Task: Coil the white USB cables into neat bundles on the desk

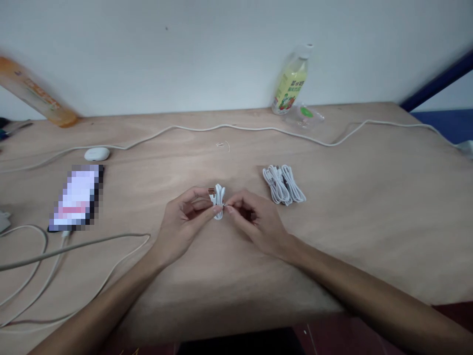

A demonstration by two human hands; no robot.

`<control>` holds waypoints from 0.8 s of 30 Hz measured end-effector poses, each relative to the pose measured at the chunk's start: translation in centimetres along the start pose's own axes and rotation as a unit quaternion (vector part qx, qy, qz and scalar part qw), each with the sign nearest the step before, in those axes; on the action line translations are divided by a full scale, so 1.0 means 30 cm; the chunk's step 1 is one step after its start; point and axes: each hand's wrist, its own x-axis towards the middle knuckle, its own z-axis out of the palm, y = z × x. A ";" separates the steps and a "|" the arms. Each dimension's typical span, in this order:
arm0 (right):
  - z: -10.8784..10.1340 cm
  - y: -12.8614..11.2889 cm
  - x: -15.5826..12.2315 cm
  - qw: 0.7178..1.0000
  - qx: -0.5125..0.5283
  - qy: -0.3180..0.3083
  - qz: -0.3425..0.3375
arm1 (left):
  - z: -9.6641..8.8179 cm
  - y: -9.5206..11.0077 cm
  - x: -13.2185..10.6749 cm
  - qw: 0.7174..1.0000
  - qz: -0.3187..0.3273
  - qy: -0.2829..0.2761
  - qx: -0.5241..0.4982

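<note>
My left hand (185, 214) pinches a small coiled white charging cable (219, 190) between thumb and fingers, above the middle of the table. The cable's USB plug (211, 191) sticks out at the upper left of the bundle. Close against the bundle's right side, my right hand (254, 217) is closed, with thumb and forefinger pinching the end of a thin tie (225, 205) at the coil's waist. How far the tie wraps round the coil is too small to tell. To the right lie several bundled white cables (284, 185), side by side and apart from my hands.
A phone (76, 197) with a plugged-in cord and a white earbud case (96, 154) lie left. A long white cord (221, 126) crosses the table behind short tie pieces (222, 145). Bottles stand at the wall, one yellow-green (291, 84), one orange (40, 93).
</note>
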 end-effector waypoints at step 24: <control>-0.003 -0.001 0.008 0.993 0.099 -0.009 0.070 | 0.012 -0.021 -0.027 0.996 0.072 0.037 0.050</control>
